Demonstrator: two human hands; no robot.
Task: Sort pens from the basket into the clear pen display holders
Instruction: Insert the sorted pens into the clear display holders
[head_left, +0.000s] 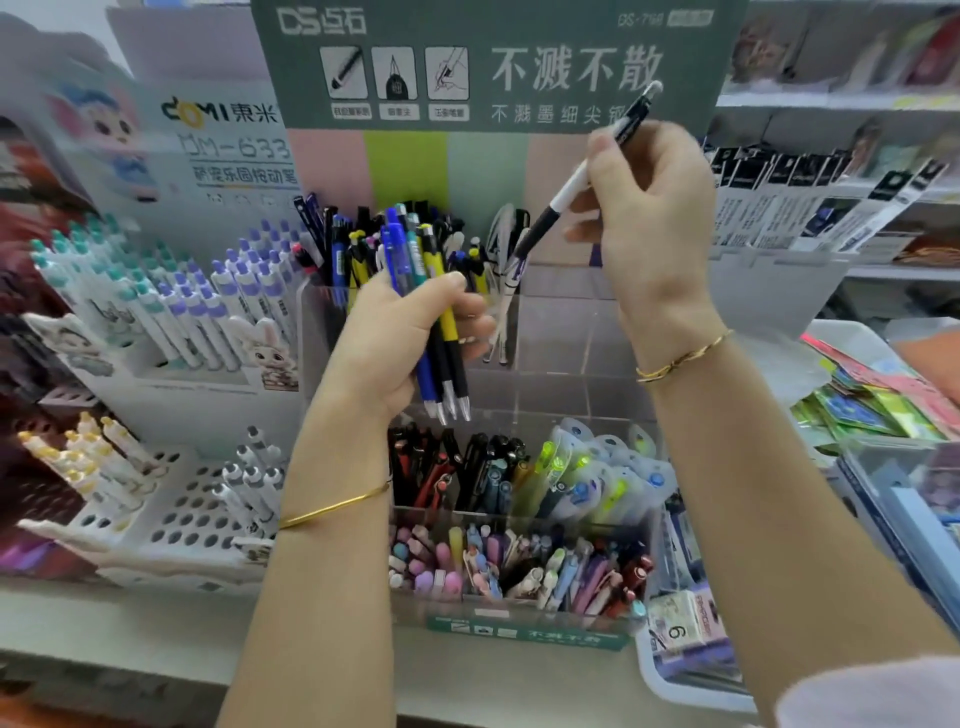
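Gripping four pens (448, 332), left hand (387, 348), one white-black pen (570, 189), right hand (652, 213)

The place is a shop. A grey tabletop (130, 623) runs along the bottom, and a white rack with round holes (182, 514) stands on it at the left. Behind, a dark green sign board (498, 67) with white Chinese letters stands upright, and under it is a panel of pink and green stripes (405, 166). At the left a pale card (208, 135) shows a cartoon animal. At the right, white shelves (831, 98) carry hanging packets (810, 208) and blurred goods. The light is bright and even.
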